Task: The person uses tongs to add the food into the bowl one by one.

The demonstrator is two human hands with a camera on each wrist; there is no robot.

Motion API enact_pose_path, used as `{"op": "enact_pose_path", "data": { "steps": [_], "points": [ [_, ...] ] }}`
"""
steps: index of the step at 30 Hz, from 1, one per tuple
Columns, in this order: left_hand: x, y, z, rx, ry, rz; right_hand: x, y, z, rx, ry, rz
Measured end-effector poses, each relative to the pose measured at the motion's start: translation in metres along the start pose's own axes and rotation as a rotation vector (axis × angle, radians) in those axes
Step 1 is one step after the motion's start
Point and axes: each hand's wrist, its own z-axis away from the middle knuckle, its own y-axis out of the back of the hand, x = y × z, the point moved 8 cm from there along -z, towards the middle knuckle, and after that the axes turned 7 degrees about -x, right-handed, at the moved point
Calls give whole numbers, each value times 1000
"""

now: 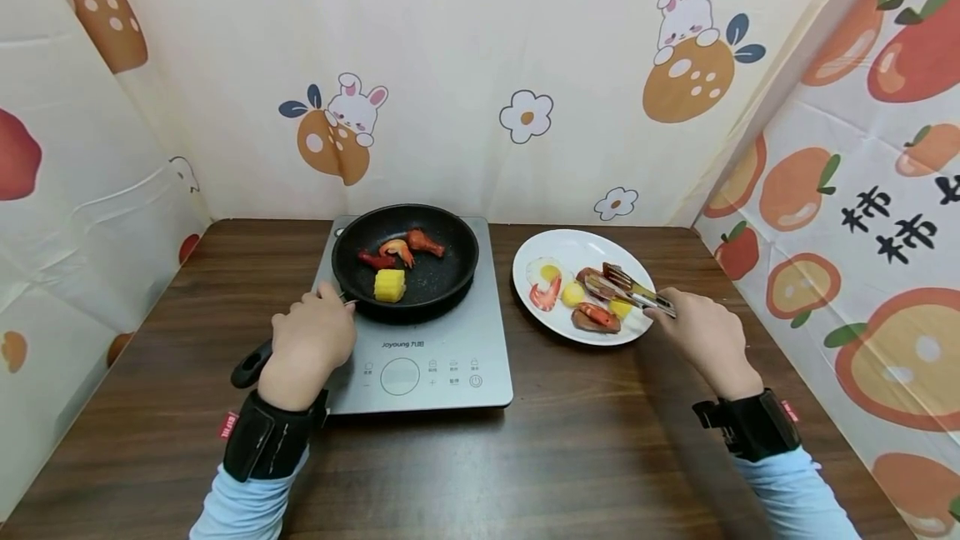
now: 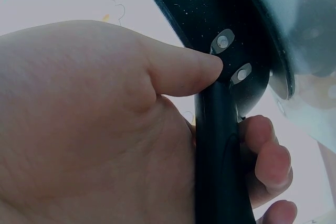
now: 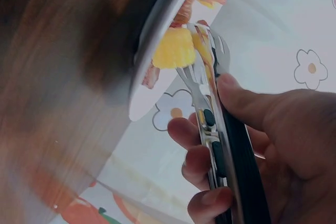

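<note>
My left hand (image 1: 311, 348) is wrapped around the black handle (image 2: 220, 150) of a frying pan (image 1: 431, 286), thumb near its rivets. The pan sits on an induction cooker (image 1: 450, 344) and holds a yellow corn piece (image 1: 389, 285), a shrimp (image 1: 397, 251), a drumstick (image 1: 426, 242) and a red piece (image 1: 375, 260). My right hand (image 1: 705, 336) grips metal tongs (image 1: 647, 298) with fork-like tips over a white plate (image 1: 577, 247). A yellow chunk (image 3: 173, 48) is beside the tips; whether they pinch any food I cannot tell.
Also on the plate are a fried egg (image 1: 546, 271), a shrimp (image 1: 545, 294) and a brown meat piece (image 1: 592, 320). The wooden table (image 1: 562, 440) meets printed curtains (image 1: 450, 148) at its back and sides. The plate stands right of the cooker.
</note>
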Motion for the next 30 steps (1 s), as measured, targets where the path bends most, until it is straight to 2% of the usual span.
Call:
{"op": "enact_pose_path", "data": {
  "steps": [6, 14, 30],
  "points": [
    [0, 0, 0, 0, -2, 2, 3, -3, 1, 62, 10, -13],
    [0, 0, 0, 1, -1, 6, 7, -5, 2, 66, -21, -22],
    [0, -1, -1, -5, 9, 5, 4, 0, 6, 107, -21, -36]
  ]
}}
